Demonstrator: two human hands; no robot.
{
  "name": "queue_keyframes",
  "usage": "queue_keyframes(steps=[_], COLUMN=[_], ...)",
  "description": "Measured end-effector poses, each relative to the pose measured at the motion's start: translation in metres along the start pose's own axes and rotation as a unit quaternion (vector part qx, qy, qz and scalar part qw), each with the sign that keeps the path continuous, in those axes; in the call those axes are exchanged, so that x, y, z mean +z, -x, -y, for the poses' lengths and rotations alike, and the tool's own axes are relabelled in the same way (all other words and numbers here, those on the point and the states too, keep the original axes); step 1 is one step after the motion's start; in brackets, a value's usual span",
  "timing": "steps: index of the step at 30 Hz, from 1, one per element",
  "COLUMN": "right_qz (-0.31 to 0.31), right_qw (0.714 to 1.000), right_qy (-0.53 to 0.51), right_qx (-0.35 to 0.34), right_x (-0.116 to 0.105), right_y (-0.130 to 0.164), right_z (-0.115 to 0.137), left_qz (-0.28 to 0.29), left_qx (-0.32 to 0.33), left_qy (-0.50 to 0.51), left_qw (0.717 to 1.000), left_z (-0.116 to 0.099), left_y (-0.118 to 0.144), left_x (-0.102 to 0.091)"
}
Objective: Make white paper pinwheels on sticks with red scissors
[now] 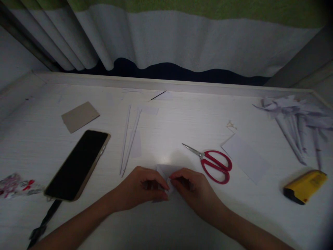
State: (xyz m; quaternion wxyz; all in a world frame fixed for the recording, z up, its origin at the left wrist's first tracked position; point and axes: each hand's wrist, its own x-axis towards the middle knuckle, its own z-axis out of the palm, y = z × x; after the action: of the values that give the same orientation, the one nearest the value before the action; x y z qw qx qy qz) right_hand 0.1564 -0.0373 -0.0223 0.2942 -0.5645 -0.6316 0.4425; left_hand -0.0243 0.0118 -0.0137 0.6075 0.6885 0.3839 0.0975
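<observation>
White paper (166,171) half-hidden under hands (169,187)

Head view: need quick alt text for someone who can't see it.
Both hands, left hand and right hand, pinch a small folded white paper on a white table. Red scissors lie right of them, a phone left.

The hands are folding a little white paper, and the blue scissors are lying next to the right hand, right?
Not quite: the scissors have red handles, not blue. The head view shows it. The rest holds: both the left hand and the right hand pinch a little white paper, and the scissors lie on the table next to the right hand.
</observation>
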Motion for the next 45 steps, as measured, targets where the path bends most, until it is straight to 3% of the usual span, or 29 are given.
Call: queue_keyframes(steps=[8,15,28,45], right_qz=[0.004,-0.002,-0.013,0.009], right_qw=[1.000,1.000,1.000,1.000], right_qy=[-0.011,-0.014,0.004,0.022], right_qx=[-0.002,0.000,-0.015,0.005], right_x=[0.0003,0.0008,0.0019,0.0004], right_y=[0.0021,0.0016,0.0033,0.0029], right_z=[-0.0008,-0.0029,-0.0006,0.0017], left_qz=[0.006,0.017,0.016,0.013], left_qx=[0.002,-0.060,-0.092,-0.083], left_qy=[0.009,0.027,0.047,0.034], left_qw=[1.000,0.998,0.994,0.996], left_z=[0.0002,-0.0051,-0.0068,-0.0062], left_y=[-0.0001,-0.0006,-0.0004,-0.0008], left_x=[-0.0001,-0.0018,-0.0005,-0.0002])
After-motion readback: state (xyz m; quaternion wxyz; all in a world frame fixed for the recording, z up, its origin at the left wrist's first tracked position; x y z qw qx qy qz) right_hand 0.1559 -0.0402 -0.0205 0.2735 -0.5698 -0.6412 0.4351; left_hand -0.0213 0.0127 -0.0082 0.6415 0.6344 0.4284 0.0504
